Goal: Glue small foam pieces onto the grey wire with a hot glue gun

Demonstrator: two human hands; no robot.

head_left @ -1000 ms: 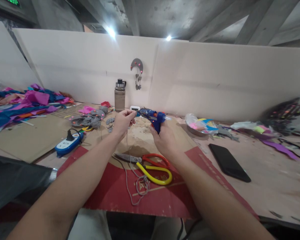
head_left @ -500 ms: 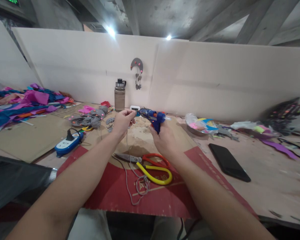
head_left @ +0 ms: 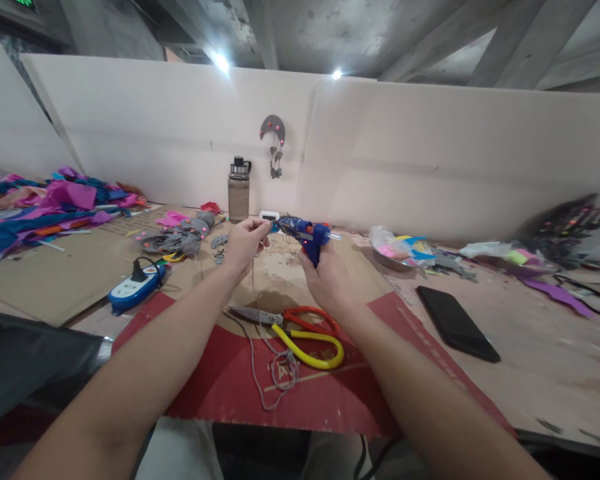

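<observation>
My right hand (head_left: 327,280) is wrapped round the handle of a blue glue gun (head_left: 307,235), whose nozzle points left. My left hand (head_left: 245,245) pinches a small grey piece with a thin grey string (head_left: 260,347) right at the nozzle tip; the string hangs down and coils on the red cardboard (head_left: 330,393). Scissors with red and yellow handles (head_left: 300,330) lie on the cardboard below both hands.
A water bottle (head_left: 239,190) stands by the white back wall. A blue-white power strip (head_left: 135,288) lies to the left, grey felt pieces (head_left: 183,239) and coloured fabric scraps (head_left: 50,207) beyond it. A black phone (head_left: 455,323) and a bowl of scraps (head_left: 400,252) lie to the right.
</observation>
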